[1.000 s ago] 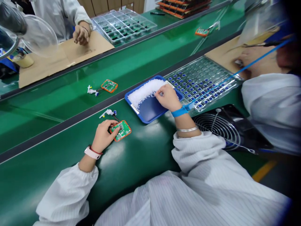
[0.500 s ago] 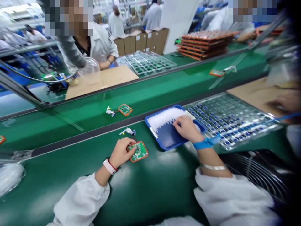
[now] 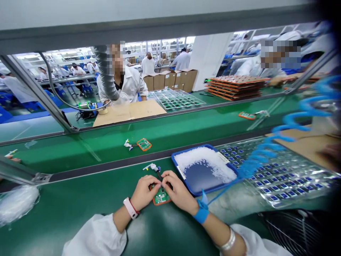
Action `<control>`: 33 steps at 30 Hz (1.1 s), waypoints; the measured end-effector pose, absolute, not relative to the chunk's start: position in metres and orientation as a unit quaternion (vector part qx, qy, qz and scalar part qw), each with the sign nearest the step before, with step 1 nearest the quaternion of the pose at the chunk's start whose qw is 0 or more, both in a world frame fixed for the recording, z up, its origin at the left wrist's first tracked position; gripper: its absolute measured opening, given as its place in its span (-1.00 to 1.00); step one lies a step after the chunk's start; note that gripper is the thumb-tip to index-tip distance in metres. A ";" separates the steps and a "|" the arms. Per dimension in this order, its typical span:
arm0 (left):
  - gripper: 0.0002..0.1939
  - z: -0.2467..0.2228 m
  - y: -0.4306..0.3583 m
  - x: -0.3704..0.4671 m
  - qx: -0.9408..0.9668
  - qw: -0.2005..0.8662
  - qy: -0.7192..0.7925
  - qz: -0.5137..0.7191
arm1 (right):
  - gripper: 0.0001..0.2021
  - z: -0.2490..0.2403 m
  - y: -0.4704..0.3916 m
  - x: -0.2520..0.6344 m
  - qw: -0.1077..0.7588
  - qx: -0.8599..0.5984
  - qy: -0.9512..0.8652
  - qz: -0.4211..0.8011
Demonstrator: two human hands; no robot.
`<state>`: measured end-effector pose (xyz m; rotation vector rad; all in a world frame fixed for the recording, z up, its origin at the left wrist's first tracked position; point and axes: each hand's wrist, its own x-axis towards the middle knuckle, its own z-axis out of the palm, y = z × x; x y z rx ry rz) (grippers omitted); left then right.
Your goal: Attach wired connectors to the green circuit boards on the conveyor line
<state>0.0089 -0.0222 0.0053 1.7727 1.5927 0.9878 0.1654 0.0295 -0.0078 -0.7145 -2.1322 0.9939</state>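
Observation:
A green circuit board (image 3: 162,199) with an orange border lies on the green bench in front of me. My left hand (image 3: 146,192) is closed at its upper left edge, thumb over the board. My right hand (image 3: 179,192) pinches at the upper right, its fingertips meeting those of the left. Whatever sits between the right fingertips is hidden. Just beyond the hands, a white connector (image 3: 153,167) is joined to the board by a short dark cable. To the right stands a blue tray (image 3: 195,177) with many small white pieces (image 3: 199,156).
Another board (image 3: 144,144) with a connector lies on the green strip beyond the dark rail. Clear trays of dark blue squares (image 3: 279,181) sit at right, under a coiled blue cord (image 3: 266,153). A black fan (image 3: 295,227) is at lower right, a plastic bag (image 3: 18,204) at left.
My right hand has left the blue tray and moved left to the board, joining my left hand there. The view has tilted up, so the scene sits lower.

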 end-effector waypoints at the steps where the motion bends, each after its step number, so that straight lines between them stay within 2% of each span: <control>1: -0.86 0.005 -0.022 0.009 0.658 0.280 0.597 0.365 | -0.86 -0.010 0.031 0.167 0.332 -0.275 -0.817 0.383; 23: -0.85 0.008 -0.024 0.019 0.657 0.253 0.630 0.327 | -0.85 -0.011 0.032 0.174 0.296 -0.279 -0.818 0.406; 33: -0.84 0.014 -0.014 0.019 0.636 0.293 0.652 0.291 | -0.84 -0.015 0.035 0.172 0.282 -0.307 -0.809 0.415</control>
